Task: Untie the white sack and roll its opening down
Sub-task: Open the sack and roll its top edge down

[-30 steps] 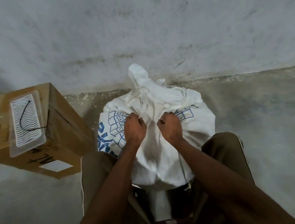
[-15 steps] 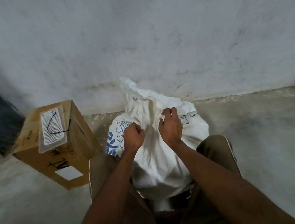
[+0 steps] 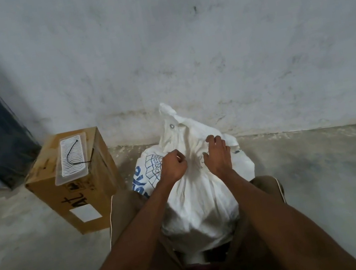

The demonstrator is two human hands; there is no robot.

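Fig: white woven sack w/ blue print [image 3: 197, 198] btwn knees | L hand [image 3: 173, 167] fisted, pinching gathered neck | R hand [image 3: 217, 155] fingers relaxed, resting on cloth | brown cardboard box [image 3: 74, 186] at left

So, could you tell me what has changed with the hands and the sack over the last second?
The right hand has let go: it was fisted on the gathered neck of the white sack, and now its fingers are spread over the cloth. The left hand still grips the neck. The sack remains bunched shut between the knees, and the cardboard box stands where it was.
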